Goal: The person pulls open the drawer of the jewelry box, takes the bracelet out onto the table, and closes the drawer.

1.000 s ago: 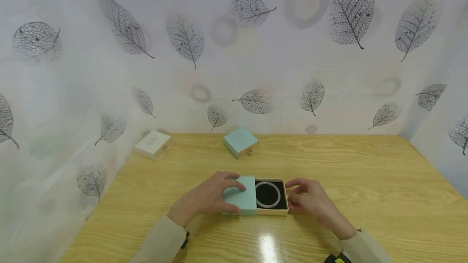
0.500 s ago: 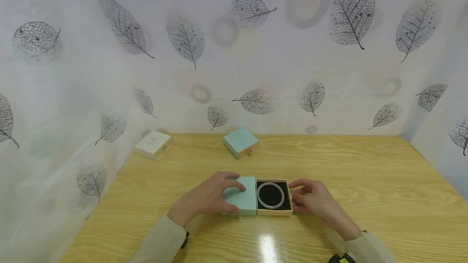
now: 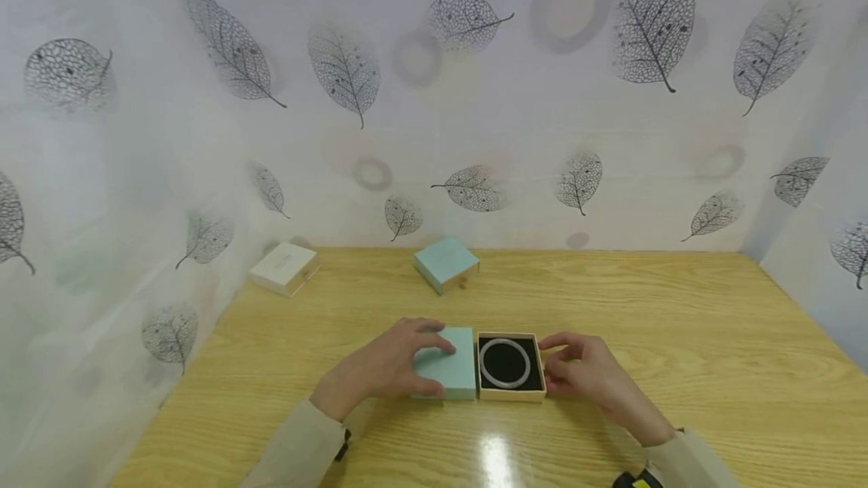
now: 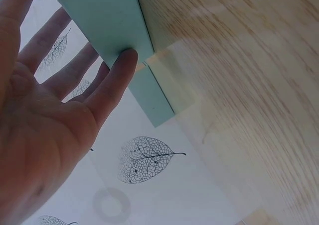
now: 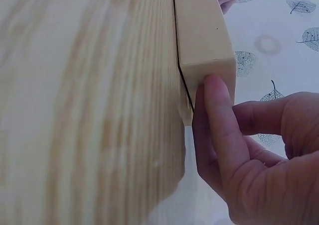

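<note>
My left hand [image 3: 389, 360] is clasping the teal sleeve [image 3: 461, 367], my right hand [image 3: 588, 373] is touching the tray [image 3: 511, 396] beside it — whether pinching, I can't tell — and any jerk is risking spilling the bangle [image 3: 504, 341] inside.

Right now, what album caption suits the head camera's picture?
Left hand on a blue cover, right hand touching the box tray beside it, pale ring inside.

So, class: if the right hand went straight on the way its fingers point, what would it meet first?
The cream tray, whose end wall the fingers appear to touch; beyond it, probably the teal cover.
</note>
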`<act>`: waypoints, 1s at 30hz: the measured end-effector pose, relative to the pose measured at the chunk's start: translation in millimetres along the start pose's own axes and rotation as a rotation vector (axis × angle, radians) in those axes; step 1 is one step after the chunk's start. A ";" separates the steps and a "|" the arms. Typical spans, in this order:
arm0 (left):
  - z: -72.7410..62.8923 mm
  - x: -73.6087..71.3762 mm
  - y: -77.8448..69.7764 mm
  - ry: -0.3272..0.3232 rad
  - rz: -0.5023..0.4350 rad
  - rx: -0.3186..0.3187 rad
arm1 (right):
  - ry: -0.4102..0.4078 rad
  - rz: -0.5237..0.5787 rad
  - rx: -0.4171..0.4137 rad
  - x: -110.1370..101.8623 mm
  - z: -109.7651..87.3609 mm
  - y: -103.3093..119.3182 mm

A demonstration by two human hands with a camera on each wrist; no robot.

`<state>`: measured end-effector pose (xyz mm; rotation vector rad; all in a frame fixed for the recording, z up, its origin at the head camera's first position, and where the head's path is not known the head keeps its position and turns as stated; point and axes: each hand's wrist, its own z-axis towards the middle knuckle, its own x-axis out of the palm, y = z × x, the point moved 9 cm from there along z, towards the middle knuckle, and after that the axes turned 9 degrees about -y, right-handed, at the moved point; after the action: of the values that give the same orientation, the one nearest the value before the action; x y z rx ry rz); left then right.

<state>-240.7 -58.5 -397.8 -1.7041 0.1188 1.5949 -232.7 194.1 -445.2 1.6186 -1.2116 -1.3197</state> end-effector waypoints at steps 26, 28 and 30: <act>0.8 -0.2 0.6 -0.003 -0.028 0.003 | -0.139 -0.311 -0.227 -5.9 -10.2 47.6; 0.8 0.0 0.5 -0.001 -0.028 0.005 | -0.140 -0.321 -0.238 -3.9 -10.2 48.9; 0.5 0.2 0.8 0.000 -0.029 0.004 | -0.141 -0.351 -0.273 -0.4 -10.1 52.2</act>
<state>-241.5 -58.6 -398.3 -1.6947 0.0966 1.5722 -234.6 178.1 -394.5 1.6055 -0.8005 -1.7599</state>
